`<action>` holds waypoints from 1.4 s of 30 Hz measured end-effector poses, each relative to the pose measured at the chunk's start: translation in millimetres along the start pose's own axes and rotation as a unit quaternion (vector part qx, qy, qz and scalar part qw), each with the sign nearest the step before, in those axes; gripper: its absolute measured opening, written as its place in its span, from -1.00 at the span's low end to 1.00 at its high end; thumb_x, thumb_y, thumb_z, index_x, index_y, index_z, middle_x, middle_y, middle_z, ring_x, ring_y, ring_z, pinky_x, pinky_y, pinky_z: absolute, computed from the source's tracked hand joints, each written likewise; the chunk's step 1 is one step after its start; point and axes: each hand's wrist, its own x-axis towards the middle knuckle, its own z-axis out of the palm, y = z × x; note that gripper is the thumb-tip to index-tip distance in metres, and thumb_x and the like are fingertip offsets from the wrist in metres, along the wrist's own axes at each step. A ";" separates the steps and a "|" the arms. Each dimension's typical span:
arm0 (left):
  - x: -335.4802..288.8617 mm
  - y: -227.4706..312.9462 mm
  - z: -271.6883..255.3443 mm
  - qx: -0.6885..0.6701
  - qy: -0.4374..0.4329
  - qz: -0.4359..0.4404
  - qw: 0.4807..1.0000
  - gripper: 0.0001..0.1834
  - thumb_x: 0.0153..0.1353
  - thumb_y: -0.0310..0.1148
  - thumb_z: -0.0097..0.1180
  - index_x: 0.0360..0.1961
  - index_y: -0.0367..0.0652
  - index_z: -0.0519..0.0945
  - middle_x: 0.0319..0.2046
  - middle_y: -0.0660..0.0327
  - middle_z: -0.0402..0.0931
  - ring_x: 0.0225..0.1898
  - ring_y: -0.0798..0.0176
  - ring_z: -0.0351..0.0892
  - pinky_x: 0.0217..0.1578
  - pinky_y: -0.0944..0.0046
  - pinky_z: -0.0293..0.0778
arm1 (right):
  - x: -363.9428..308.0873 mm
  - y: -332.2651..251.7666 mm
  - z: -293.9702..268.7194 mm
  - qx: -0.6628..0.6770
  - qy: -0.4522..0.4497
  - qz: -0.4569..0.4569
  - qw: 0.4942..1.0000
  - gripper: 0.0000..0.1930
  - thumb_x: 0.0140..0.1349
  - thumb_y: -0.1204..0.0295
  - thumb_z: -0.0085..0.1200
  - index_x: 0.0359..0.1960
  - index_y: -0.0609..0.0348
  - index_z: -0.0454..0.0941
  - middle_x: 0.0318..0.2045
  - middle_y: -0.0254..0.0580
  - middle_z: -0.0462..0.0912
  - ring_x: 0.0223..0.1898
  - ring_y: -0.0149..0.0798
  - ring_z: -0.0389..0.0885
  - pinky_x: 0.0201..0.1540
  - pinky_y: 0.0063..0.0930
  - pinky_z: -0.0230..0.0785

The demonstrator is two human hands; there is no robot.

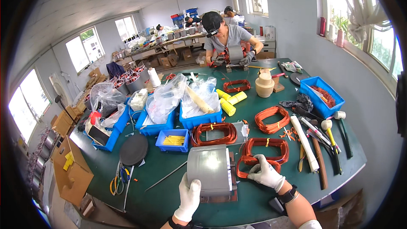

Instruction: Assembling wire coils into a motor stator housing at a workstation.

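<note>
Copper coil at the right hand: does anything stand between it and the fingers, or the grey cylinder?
Nothing visible separates the right hand from the copper coil; they touch. Toward the grey cylinder, the edge of the brown stand juts between.

Wears a plain white glove [191, 201] on the left hand [189, 194] and another on the right hand [266, 173]. Has a black band [179, 224] behind the left one, a big black strap [288, 195] behind the right, and a pale right sleeve [310, 224].

No readable text, label, brand, number or sign anywhere in the head camera's view.
</note>
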 end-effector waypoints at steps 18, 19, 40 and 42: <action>-16.3 -26.6 -2.1 -0.054 0.042 -0.022 0.997 -0.09 0.20 0.32 0.14 0.06 -0.48 0.38 -0.13 0.11 0.52 -0.09 0.32 0.48 -0.06 0.28 0.42 | -13.3 -6.5 6.6 0.019 0.000 0.052 0.998 -0.22 0.10 0.51 0.33 0.28 0.26 0.07 -0.30 -0.14 0.67 -0.30 -0.35 0.64 -0.22 -0.47 0.50; -15.7 -28.9 -1.5 -0.045 0.045 -0.001 0.998 -0.08 0.23 0.34 0.08 0.07 -0.49 0.38 -0.13 0.11 0.52 -0.10 0.29 0.49 -0.06 0.28 0.43 | -11.9 -3.6 6.6 0.012 0.001 0.062 0.998 -0.22 0.10 0.51 0.33 0.28 0.24 0.07 -0.30 -0.14 0.68 -0.32 -0.35 0.65 -0.24 -0.46 0.51; -15.9 -70.2 -39.3 0.580 0.033 0.445 0.682 0.39 -0.01 -0.03 0.51 0.47 -0.41 -0.30 0.52 -0.12 -0.34 0.50 -0.19 -0.07 0.43 -0.09 0.10 | -4.9 11.1 -4.6 0.080 -0.015 -0.010 0.997 -0.34 0.13 0.55 0.16 0.24 0.27 0.09 -0.43 -0.10 0.65 -0.39 -0.17 0.65 -0.30 -0.32 0.48; -14.2 -62.2 -32.0 0.596 0.052 0.446 0.666 0.17 0.22 -0.09 0.32 0.50 -0.29 -0.30 0.53 -0.07 -0.33 0.49 -0.16 -0.05 0.42 -0.11 0.12 | -6.4 3.1 -4.1 0.061 -0.011 -0.006 0.998 -0.37 0.17 0.51 0.09 0.24 0.23 0.06 -0.51 -0.09 0.63 -0.42 -0.05 0.65 -0.32 -0.23 0.48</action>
